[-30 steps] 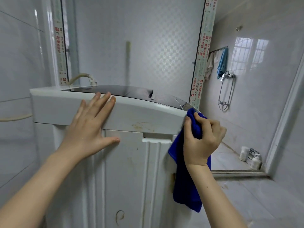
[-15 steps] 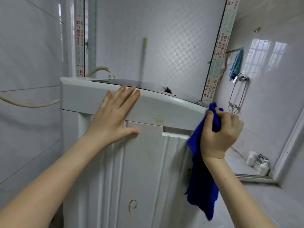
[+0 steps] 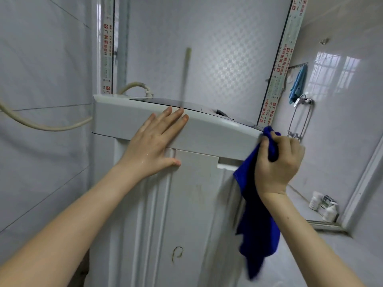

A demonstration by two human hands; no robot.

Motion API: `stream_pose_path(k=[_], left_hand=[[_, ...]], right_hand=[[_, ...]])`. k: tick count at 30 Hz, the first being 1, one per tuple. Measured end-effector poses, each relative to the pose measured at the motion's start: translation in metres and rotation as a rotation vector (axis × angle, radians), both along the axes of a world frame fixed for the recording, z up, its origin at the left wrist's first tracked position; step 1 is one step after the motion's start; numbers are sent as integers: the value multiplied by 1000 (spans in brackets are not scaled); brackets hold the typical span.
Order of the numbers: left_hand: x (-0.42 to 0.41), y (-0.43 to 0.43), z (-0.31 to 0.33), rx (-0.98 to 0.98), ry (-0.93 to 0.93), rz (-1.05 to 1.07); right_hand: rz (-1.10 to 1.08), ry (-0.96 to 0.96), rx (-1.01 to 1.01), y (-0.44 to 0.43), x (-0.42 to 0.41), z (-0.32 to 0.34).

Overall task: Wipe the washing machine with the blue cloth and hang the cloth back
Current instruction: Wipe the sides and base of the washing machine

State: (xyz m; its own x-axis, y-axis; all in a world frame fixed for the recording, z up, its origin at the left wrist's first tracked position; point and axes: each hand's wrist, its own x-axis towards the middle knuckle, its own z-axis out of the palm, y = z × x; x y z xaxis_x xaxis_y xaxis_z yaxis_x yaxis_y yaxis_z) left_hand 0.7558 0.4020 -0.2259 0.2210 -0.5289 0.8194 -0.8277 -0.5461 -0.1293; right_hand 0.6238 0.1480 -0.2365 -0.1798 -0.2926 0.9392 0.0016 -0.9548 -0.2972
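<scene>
Head | left hand (image 3: 153,146) flat on washing machine (image 3: 207,137) | right hand (image 3: 276,164) grips blue cloth (image 3: 257,228) at corner

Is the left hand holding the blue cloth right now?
No: the left hand lies flat and open on the washing machine, while the right hand grips the blue cloth at its top right corner.

Inventory, by count:
One white top-loading washing machine (image 3: 196,204).
One dark blue cloth (image 3: 259,235).
Two bare hands: left hand (image 3: 153,148), right hand (image 3: 275,164).
One beige flexible hose (image 3: 41,126).
One light blue hanging towel (image 3: 298,83).
One chrome wall tap with looped shower hose (image 3: 300,117).
Two white plastic bottles (image 3: 315,200) on the floor.
Two frame strips with red print (image 3: 107,59).
</scene>
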Motion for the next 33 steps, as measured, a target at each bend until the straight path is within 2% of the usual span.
stream_pose_path(k=[1,6,9,11,15,21,24,29,33], left_hand=[[1,-1,-1,-5,-3,-3],[3,-1,-1,-10,0,-18],[2,4,1,-17,-7,-17],[5,10,-1,-55,-16,28],[11,14,-10,-144,33,76],[10,14,-9,-131,51,73],[6,15,-8,-114,70,77],[3,16,-6,-97,84,83],[3,19,-5,-84,72,95]], right_hand=[[17,-10,4,8,6,3],[82,65,-224,89,61,12],[127,128,-288,73,50,7],[114,120,-258,42,30,2],[135,2,-30,23,16,1],[158,5,-92,75,54,11],[208,153,-152,71,40,9],[315,626,-248,57,5,10],[450,750,-283,31,-14,25]])
